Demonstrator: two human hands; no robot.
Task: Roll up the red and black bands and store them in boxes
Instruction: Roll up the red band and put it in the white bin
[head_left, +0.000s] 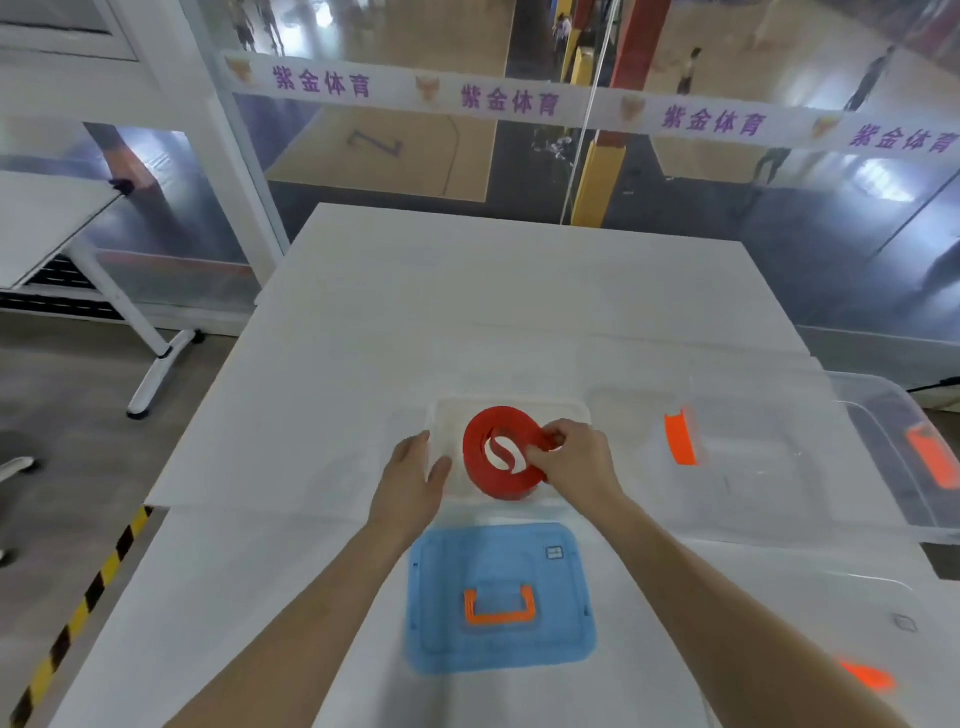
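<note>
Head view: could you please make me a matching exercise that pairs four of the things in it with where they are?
1 red band
2 blue lid
3 left hand
4 large box

A flat on the table, nearest the person
B pinched by the right hand
C resting on the small box's rim
D far right, with orange latches

Pairs: 1-B; 2-A; 3-C; 4-D

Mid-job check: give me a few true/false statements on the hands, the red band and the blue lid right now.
1. The right hand grips the coiled red band. True.
2. The blue lid is closed on the small clear box. False: it lies on the table, nearer the person than the box.
3. The left hand rests against that box's left rim. True.
4. The red band lies unrolled across the table. False: it is coiled, held at the box's opening.
</note>
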